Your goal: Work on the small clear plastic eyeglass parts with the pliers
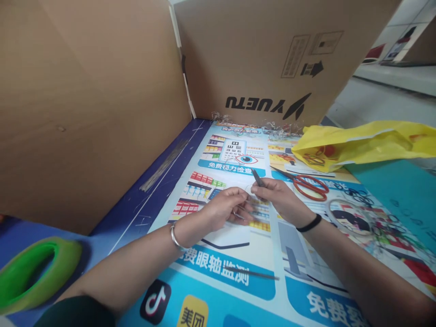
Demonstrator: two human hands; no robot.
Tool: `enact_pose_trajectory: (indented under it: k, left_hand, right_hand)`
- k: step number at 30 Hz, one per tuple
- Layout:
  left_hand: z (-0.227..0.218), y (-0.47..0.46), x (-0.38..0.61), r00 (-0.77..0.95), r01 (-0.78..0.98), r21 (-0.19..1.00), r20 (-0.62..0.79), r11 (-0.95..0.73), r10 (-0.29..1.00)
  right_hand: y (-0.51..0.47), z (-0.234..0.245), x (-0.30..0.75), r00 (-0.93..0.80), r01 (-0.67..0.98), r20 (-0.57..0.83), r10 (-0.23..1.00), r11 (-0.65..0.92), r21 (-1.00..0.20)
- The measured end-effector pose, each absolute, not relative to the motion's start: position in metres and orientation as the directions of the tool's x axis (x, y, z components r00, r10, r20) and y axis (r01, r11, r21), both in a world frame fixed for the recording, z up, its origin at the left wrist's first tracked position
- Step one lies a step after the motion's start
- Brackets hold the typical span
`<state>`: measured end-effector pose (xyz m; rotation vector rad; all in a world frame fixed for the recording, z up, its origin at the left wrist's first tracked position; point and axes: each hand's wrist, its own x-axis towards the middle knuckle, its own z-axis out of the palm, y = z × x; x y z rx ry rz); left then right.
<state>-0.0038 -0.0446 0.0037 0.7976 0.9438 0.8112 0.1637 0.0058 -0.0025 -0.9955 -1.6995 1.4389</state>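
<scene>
My left hand [226, 209] is closed in a pinch on a thin bent wire [240, 213] over the printed poster [218, 272] on the table. A silver bangle sits on that wrist. My right hand [277, 195] is closed round small dark pliers [258, 178], whose tip points up and away. The pliers' jaws are close to the wire between the two hands. A black band is on my right wrist.
Red-handled scissors [308, 184] lie right of my hands. A yellow plastic bag [361, 143] lies at the right. Straight wires [163, 165] lie at the left by the cardboard walls [85, 104]. A green tape roll [30, 274] sits near left. A thin rod [252, 273] lies on the poster.
</scene>
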Motion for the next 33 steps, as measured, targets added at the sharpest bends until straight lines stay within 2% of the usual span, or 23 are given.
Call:
enact_pose_trajectory:
  k: [8,16,25,33]
  left_hand:
    - [-0.0013,-0.0416,-0.0049,0.356,-0.265,0.889,-0.269,0.372,0.895]
    - [-0.0014,-0.0400,-0.0036,0.342,-0.208,0.899,-0.303,0.386,0.890]
    - [-0.0053,-0.0405,-0.0056,0.398,-0.202,0.908,-0.265,0.366,0.878]
    - [-0.0039,-0.0409,-0.0038,0.327,-0.190,0.910,-0.297,0.370,0.897]
  right_hand:
    - [0.0053,-0.0051,0.1635,-0.474,0.129,0.007,0.880,0.077,-0.989]
    - [0.0030,-0.0048,0.1610,-0.485,0.144,0.002,0.874,0.083,-0.986]
    - [0.0031,-0.0061,0.1619,-0.499,0.103,0.013,0.867,0.074,-0.992]
    - [0.0010,-0.0040,0.1594,-0.477,0.081,0.015,0.879,0.061,-0.995]
